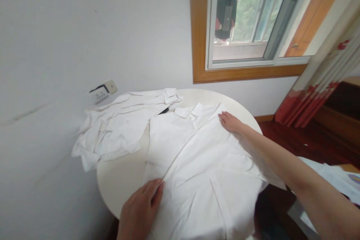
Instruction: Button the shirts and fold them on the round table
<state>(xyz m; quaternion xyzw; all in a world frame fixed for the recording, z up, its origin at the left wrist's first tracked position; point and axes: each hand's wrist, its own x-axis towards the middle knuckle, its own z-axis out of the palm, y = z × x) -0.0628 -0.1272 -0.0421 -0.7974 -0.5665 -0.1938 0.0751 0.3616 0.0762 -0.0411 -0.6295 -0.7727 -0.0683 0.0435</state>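
Observation:
A white collared shirt (180,138) lies spread over the round table, part of it folded over diagonally and its lower end hanging past the near edge. At the near left, my left hand (143,204) is closed on the shirt's folded edge, thumb and fingers pinching the cloth. Farther off, my right hand (230,121) rests with fingers extended on the shirt's shoulder, to the right of the collar. To the left lies a second white shirt (123,120), rumpled, one end drooping over the table's left edge.
The round white table (120,180) stands against the wall, below a power socket (100,95). A small black striped item (164,111) shows between the shirts. A wood-framed window (199,67) is behind, with a red and cream curtain (303,101) at right. Papers (332,180) lie at lower right.

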